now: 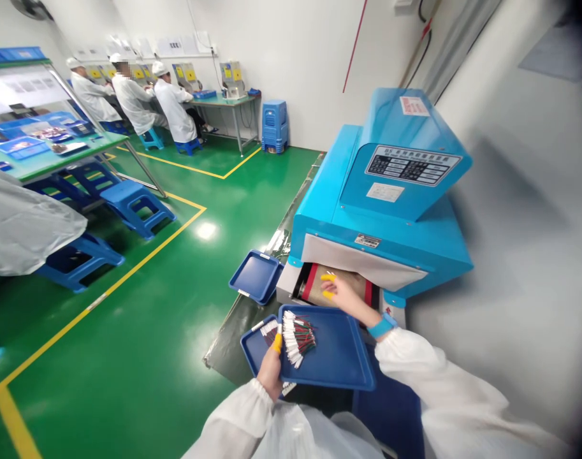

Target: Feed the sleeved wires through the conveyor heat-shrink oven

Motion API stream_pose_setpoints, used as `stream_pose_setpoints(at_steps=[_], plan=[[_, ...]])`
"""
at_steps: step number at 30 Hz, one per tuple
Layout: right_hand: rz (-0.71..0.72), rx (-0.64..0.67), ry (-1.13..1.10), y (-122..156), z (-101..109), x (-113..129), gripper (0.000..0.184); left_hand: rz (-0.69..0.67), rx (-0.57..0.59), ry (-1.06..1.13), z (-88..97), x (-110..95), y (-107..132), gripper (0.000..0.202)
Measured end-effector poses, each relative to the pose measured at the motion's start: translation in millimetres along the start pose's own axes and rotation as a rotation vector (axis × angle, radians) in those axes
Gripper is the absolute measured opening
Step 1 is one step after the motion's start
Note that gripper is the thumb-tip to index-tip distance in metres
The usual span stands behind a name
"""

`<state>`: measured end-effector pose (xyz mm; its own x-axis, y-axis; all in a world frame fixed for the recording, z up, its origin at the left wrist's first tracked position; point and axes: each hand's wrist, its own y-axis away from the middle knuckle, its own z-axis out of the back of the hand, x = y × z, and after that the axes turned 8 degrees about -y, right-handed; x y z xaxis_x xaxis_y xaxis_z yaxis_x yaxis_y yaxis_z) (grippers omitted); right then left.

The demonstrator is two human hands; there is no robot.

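A pair of bare hands with yellow fingertip covers works at a bright-blue, box-shaped metal machine [319,213]. The left hand [270,373] grips the left edge of a dark-blue, rectangular plastic tray [341,350], its thumb over the rim. A fanned bundle of thin red, green and dark wires with white sleeve-like ends [300,338] lies on that tray, just right of the left thumb, and this hand is the nearer of the two. From the right hand [341,294], the bundle lies toward the wearer and to the left, well apart from the fingers. That hand hovers over a tan conveyor belt with red edges [315,288], thumb and forefinger pointing left; small white tips show at the forefinger, but whether they are pinched cannot be told. The wires' long axes run roughly crosswise to the wearer, white ends toward the left hand, coloured ends away from it. Beyond the left thumb, partly under the held tray, sits a second dark-blue tray [251,349].
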<state>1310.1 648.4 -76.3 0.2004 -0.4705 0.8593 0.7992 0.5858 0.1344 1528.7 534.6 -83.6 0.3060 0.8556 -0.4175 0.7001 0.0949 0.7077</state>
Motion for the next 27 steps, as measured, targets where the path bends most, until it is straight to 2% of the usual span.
stream_pose_setpoints(at_steps=[2, 4, 8, 11, 14, 20, 27], plan=[[0.084, 0.224, -0.033, 23.2, -8.5, 21.3, 0.029, -0.017, 0.02, 0.006, -4.4, -1.5, 1.1, 0.05], [0.206, 0.369, 0.057, 43.4, -13.8, 39.3, 0.026, -0.029, 0.037, 0.008, -7.1, -2.2, 1.3, 0.048], [0.387, 0.475, 0.33, 64.0, -20.0, 53.0, 0.019, -0.046, 0.024, 0.01, -7.4, -1.5, 0.2, 0.044], [0.455, 0.49, 0.463, 66.3, -25.4, 48.2, 0.014, -0.053, 0.007, 0.026, -5.7, -0.3, -1.2, 0.042], [0.476, 0.5, 0.49, 65.5, -29.9, 42.6, 0.012, -0.055, 0.0, 0.04, -4.7, 0.6, -1.7, 0.044], [0.453, 0.44, 0.371, 67.3, -26.8, 41.7, 0.011, -0.024, 0.001, 0.042, -4.1, 1.7, -0.8, 0.045], [0.321, 0.365, 0.139, 69.5, -16.3, 41.8, 0.01, -0.002, 0.015, 0.068, 2.6, 3.2, -5.3, 0.048]])
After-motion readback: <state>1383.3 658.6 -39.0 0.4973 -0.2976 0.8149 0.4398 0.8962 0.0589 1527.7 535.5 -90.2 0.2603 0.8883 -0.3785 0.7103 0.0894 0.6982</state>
